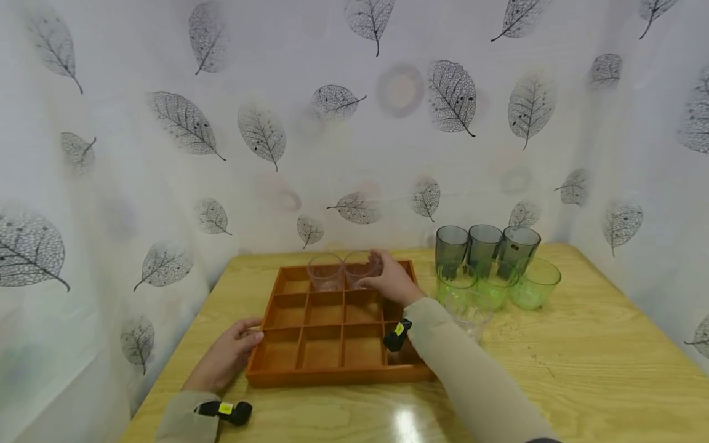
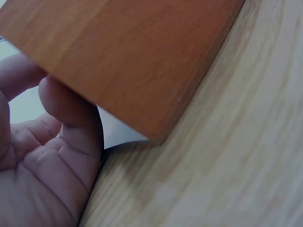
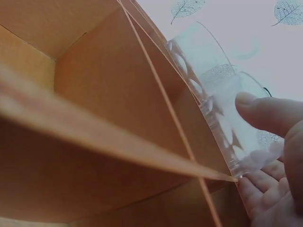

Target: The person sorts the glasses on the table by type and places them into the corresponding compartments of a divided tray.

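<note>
A wooden compartment tray [image 1: 321, 375] lies on the table. Against its left side my left hand [image 1: 229, 354] rests, its fingertips touching the outer wall; the left wrist view shows a bent thumb [image 2: 68, 101] near that wall [image 2: 128, 71]. At the tray's back row, my right hand [image 1: 392, 280] grips a clear glass [image 1: 357, 271] between thumb and fingers. Close beside it on the left stands another clear glass [image 1: 325, 274], also in the back row. The right wrist view shows the held glass [image 3: 232, 123] by the tray's dividers [image 3: 156, 80]; its base is partly hidden.
Right of the tray stand three dark grey glasses [image 1: 451, 246] at the back, with three green glasses [image 1: 534, 286] before them. One more clear glass [image 1: 469, 317] is nearer, partly behind my right forearm. A leaf-patterned curtain [image 1: 343, 154] hangs behind the wooden table [image 1: 587, 369].
</note>
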Demonstrator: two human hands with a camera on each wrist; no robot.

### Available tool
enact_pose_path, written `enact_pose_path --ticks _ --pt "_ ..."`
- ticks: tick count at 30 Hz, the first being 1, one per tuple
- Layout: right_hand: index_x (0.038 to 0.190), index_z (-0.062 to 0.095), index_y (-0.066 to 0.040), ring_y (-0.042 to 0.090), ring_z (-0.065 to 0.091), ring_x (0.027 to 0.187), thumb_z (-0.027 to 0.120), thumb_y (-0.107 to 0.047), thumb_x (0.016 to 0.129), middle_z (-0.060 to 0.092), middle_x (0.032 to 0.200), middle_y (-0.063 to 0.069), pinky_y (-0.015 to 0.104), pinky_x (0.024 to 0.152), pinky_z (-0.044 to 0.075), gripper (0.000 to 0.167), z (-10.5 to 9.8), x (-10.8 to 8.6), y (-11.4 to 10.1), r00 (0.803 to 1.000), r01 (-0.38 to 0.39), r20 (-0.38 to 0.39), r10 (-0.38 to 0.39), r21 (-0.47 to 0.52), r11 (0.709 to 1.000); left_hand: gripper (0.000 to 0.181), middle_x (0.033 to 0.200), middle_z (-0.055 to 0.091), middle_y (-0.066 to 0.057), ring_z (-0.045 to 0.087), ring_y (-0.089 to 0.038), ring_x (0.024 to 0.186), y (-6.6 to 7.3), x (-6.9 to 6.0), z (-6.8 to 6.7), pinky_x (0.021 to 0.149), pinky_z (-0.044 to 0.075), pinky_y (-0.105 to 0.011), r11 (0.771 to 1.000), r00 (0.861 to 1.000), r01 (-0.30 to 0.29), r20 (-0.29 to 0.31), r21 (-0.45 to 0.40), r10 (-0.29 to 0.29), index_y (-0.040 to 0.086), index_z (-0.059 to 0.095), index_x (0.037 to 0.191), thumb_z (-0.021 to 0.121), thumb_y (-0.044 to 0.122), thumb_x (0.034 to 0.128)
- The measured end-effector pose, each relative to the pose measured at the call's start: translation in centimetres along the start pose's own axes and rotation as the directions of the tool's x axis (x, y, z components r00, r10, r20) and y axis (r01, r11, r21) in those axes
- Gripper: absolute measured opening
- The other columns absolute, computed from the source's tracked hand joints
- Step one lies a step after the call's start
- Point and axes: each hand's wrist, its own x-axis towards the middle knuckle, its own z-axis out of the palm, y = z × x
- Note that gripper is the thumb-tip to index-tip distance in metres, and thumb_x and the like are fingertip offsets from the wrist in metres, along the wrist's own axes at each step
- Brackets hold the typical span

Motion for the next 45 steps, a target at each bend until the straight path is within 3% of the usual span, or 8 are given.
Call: enact_pose_path --ticks 12,23,32,45 --pt "0.16 0.025 -0.013 0.031 0.04 0.141 0.076 -0.018 0.092 0.036 0.159 0.011 0.048 0.109 0.039 0.086 -0.2 -0.5 -0.3 1.0 -0.02 -0.022 0.022 0.06 0.998 0.056 0.11 0.052 -0.007 0.05 -0.017 0.099 -0.3 0.1 -0.3 0.085 0.045 -0.029 1.0 1.0 -0.031 0.002 0.003 0.031 -0.006 0.031 0.15 0.056 0.015 0.1044" --pt "0.16 0.025 -0.015 0.03 0.033 0.145 0.075 -0.027 0.093 0.034 0.16 0.009 0.051 0.114 0.03 0.085 -0.6 -1.3 -1.3 0.998 -0.042 -0.052 0.043 0.009 0.999 0.056 0.111 0.051 -0.007 0.049 -0.017 0.099 -0.1 0.1 0.1 0.086 0.045 -0.028 0.999 0.999 -0.032 0.001 -0.021 0.032 -0.006 0.032 0.149 0.057 0.015 0.1038" --pt "0.161 0.024 -0.018 0.03 0.03 0.147 0.078 -0.036 0.09 0.031 0.162 0.009 0.051 0.114 0.031 0.091 -1.4 -2.1 -2.9 0.998 -0.004 -0.056 0.006 0.035 0.999 0.057 0.112 0.051 -0.007 0.049 -0.015 0.097 -0.3 -0.1 -0.1 0.083 0.046 -0.028 1.0 1.0 -0.026 -0.002 -0.01 0.026 -0.005 0.031 0.151 0.056 0.016 0.1049" --pt "0.162 0.022 -0.02 0.031 0.03 0.147 0.078 -0.05 0.087 0.03 0.163 0.005 0.05 0.116 0.027 0.098 -3.3 -3.5 -4.8 0.996 0.041 -0.084 -0.041 -0.001 0.999 0.057 0.112 0.05 -0.007 0.049 -0.016 0.099 -0.2 -0.2 0.2 0.086 0.045 -0.027 1.0 1.0 -0.021 -0.006 -0.008 0.021 -0.005 0.029 0.151 0.056 0.016 0.1052"
